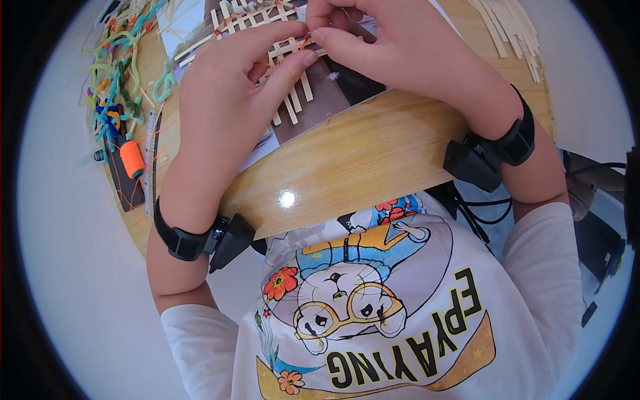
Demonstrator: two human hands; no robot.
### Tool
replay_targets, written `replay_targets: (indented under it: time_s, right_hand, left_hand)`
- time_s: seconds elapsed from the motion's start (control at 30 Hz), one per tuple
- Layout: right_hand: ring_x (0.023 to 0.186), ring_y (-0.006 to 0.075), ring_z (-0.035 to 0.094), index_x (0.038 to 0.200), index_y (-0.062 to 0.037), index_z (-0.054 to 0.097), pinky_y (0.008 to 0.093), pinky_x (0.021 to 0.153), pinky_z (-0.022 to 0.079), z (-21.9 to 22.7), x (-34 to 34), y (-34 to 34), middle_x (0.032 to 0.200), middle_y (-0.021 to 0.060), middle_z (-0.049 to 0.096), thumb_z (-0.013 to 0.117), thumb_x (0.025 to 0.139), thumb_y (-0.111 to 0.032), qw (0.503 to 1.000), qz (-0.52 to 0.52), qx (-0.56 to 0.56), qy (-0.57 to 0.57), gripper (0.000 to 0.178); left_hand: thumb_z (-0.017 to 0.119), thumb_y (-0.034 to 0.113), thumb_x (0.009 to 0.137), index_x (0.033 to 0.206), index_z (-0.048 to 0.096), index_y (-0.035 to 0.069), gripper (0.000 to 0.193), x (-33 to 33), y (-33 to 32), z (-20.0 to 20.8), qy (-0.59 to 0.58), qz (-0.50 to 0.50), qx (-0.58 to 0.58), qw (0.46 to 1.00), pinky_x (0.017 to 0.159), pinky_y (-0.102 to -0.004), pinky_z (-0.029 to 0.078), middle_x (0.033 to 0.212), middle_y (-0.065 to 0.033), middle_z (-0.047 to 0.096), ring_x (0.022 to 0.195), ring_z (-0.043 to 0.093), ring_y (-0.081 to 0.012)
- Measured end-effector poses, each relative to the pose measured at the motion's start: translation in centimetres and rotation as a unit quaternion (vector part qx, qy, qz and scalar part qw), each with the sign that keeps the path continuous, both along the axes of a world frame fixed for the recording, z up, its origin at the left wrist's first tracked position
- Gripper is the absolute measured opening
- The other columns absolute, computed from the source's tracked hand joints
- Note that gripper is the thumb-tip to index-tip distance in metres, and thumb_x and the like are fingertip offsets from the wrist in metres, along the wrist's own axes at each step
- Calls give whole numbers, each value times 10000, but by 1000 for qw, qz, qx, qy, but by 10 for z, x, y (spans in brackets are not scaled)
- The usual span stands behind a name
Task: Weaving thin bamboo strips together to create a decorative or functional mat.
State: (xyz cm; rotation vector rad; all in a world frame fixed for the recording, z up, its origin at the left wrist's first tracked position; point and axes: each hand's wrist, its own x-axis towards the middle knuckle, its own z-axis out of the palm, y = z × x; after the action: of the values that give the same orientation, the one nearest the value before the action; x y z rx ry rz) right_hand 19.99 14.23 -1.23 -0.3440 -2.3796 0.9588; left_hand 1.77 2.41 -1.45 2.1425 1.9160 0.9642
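Observation:
At the far edge of the view, a lattice of thin pale wooden sticks point(294, 101) lies over a printed sheet point(321, 112), tied at some crossings with orange-red thread point(305, 43). My left hand point(223, 90) closes thumb and forefinger around the lattice's edge beside a knot. Just to its right, my right hand point(380, 40) pinches the thread at the same crossing; its fingertips partly cover the thread's end. Both hands almost touch. More crossed sticks point(250, 19) with red ties extend beyond my left hand.
Left of my arm lie an orange thread spool point(132, 159), a ruler point(149, 143) and a tangle of coloured fuzzy strands point(120, 67). Loose wooden sticks point(510, 30) are piled at the far right. The wooden table point(347, 167) curves near my body. Black devices point(230, 241) are strapped to both wrists.

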Motion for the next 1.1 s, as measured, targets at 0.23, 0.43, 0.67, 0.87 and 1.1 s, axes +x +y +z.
replay_targets:
  time_s: [0.23,0.43,0.67,0.87,1.1]
  right_hand:
    - [756,273,595,879,14,614,371,685,488,0,0,4,803,160,615,640,880,-124,998,-8,-53,-24,141]
    - [736,272,600,868,14,618,366,677,488,0,-5,7,779,164,615,641,879,-132,992,-3,-106,-70,149]
    - [723,261,601,874,13,629,357,666,484,1,-2,4,779,155,626,651,887,-148,994,2,-103,-37,163]
    - [752,167,606,990,13,626,305,679,495,5,-4,-1,829,103,643,604,929,-77,982,-30,-178,-59,111]
    - [763,88,608,1152,27,596,223,681,520,1,-9,-3,929,52,664,557,981,24,900,57,-429,44,176]
  left_hand:
    - [793,230,874,1016,773,100,194,-20,3,3,127,55,14,990,635,-328,472,810,-72,672,677,587,-206]
    - [722,176,953,1201,742,92,263,-19,4,1,49,18,40,998,657,-246,426,1117,-12,717,787,578,-86]
    - [766,162,920,1114,748,52,223,-2,4,-1,-85,21,-73,993,684,-221,418,962,8,692,790,545,-75]
    - [769,160,895,997,751,45,155,-4,7,-7,-107,-3,-17,994,703,-256,462,877,-15,686,749,554,-129]
    - [747,112,931,1036,744,26,136,-5,4,-5,-142,8,-34,989,791,-226,441,935,19,688,832,543,-77]
